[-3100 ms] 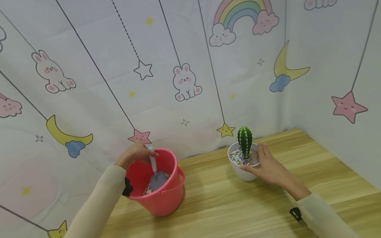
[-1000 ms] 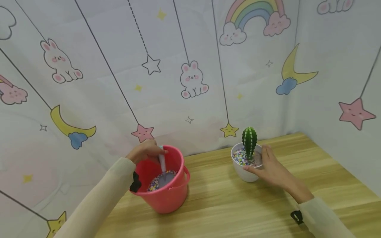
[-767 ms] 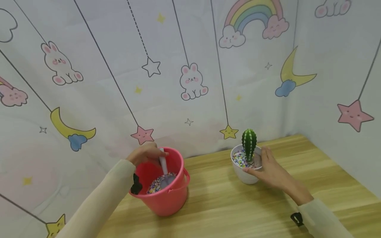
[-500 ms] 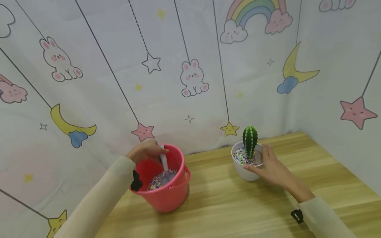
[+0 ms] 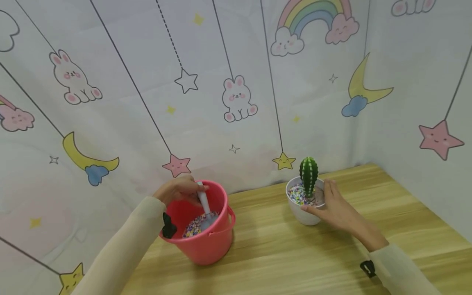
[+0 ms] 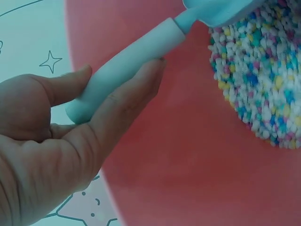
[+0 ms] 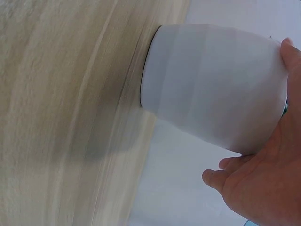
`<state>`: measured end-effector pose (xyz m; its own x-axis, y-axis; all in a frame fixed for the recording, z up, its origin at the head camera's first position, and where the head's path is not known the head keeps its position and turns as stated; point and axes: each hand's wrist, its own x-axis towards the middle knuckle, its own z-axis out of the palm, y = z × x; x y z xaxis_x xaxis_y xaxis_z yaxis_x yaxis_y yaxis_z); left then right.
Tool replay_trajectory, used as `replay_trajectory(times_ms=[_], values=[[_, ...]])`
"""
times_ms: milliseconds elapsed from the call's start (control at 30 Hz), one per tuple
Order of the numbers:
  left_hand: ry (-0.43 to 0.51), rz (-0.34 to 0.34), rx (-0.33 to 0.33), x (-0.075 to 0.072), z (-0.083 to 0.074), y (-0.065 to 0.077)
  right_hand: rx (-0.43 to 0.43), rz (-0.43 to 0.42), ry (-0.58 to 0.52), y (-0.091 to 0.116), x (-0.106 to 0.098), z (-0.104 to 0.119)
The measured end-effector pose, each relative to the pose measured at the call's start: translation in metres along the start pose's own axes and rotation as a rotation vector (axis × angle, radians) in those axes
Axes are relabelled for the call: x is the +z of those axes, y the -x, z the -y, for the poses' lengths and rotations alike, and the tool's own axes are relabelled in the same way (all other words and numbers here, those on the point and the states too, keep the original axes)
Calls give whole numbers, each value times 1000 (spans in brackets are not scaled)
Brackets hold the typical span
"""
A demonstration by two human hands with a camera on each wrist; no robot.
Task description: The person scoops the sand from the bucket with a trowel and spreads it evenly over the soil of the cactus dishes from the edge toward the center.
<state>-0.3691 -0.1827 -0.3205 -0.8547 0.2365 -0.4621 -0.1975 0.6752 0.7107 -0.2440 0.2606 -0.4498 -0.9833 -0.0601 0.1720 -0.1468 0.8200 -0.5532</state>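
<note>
Bucket (image 5: 206,248) left, pot (image 5: 305,215) right on tabletop (image 5: 265,258)

The scoop (image 5: 203,200) leaned in the bucket, its blade among beads (image 5: 191,229) and its handle in the left grip (image 5: 180,189). The cactus (image 5: 309,176) stood in the pot, more beads (image 5: 296,193) to its left. The right grip (image 5: 337,211) held the pot's right side. The backdrop (image 5: 206,135) hung behind both.

A trowel (image 5: 204,200) slants blade-down inside a red bucket (image 5: 210,249) of multicoloured pebbles (image 5: 191,228); a white pot (image 5: 304,215) holds an upright cactus (image 5: 308,176).
</note>
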Motion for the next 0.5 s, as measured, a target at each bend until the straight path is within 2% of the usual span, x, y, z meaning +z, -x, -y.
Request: replay_trajectory(times_ms=[267, 500], values=[[26, 30, -13, -1, 1, 0, 1, 6, -9, -2, 2, -2], [73, 54, 17, -6, 4, 3, -4, 1, -5, -1, 0, -2]])
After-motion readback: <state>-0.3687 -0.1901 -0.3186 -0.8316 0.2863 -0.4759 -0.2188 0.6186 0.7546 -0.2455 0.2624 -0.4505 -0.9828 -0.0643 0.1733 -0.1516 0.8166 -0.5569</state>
